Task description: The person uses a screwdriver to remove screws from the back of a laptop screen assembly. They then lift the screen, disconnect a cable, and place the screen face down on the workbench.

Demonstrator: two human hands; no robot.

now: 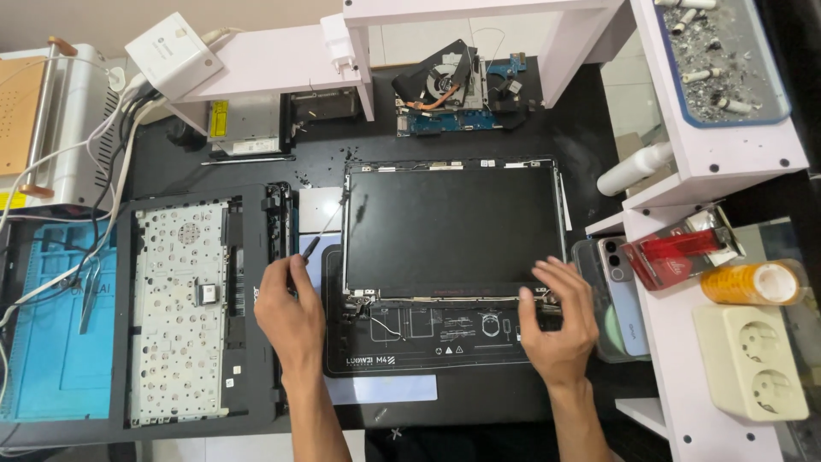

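Fingers [560,274] of the right hand [558,321] rested spread on the lower right corner of the screen panel [449,227]; the left hand [289,312] gripped a screwdriver [323,231]. The panel lay flat on the worktop [581,137], beside the keyboard frame [184,299], its long axis running left to right. It looked thin, light and fragile, so better to hold it by the edges.

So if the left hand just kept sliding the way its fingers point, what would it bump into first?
The left hand holds a dark screwdriver and points up the bench, slightly right. First in that line is probably the left edge of the black laptop screen panel, near its hinge corner, though depth is hard to judge from above.
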